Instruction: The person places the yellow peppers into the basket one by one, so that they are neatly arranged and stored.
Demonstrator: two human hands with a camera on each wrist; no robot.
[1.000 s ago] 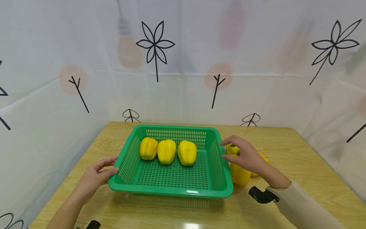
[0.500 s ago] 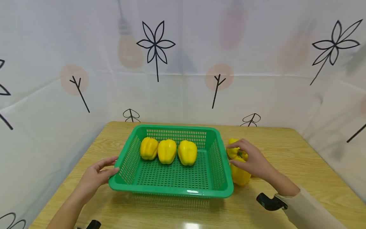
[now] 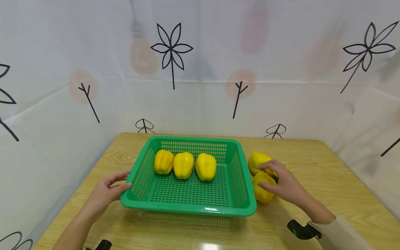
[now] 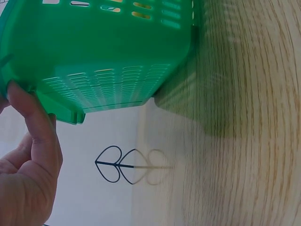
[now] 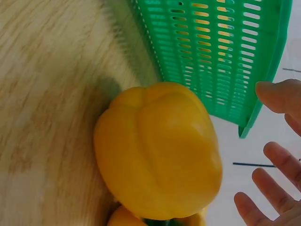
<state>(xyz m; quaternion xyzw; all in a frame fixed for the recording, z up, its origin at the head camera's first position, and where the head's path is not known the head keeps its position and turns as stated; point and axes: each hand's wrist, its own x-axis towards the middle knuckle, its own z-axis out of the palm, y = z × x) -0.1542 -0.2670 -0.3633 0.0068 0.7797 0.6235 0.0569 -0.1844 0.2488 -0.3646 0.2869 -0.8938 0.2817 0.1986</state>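
A green plastic basket (image 3: 187, 209) holds three yellow bell peppers in a row: a left one (image 3: 163, 162), a middle one (image 3: 183, 166) and a right one (image 3: 206, 167). My left hand (image 3: 104, 194) grips the basket's left rim between thumb and fingers, also visible in the left wrist view. Right of the basket, more yellow peppers lie close together: a far one (image 3: 259, 161) and a near one (image 5: 157, 150). Others behind them are partly hidden by my right hand (image 3: 285, 184), which hovers above with fingers spread and bent, holding nothing.
A light wooden table (image 3: 315, 173) carries everything. A white patterned cloth (image 3: 200, 107) rises behind it and along both sides. Dark wrist devices (image 3: 303, 230) sit on the forearms.
My right hand has drawn away from the basket's right rim, moving rightward and slightly nearer, over the loose peppers. My left hand and the basket have stayed put.
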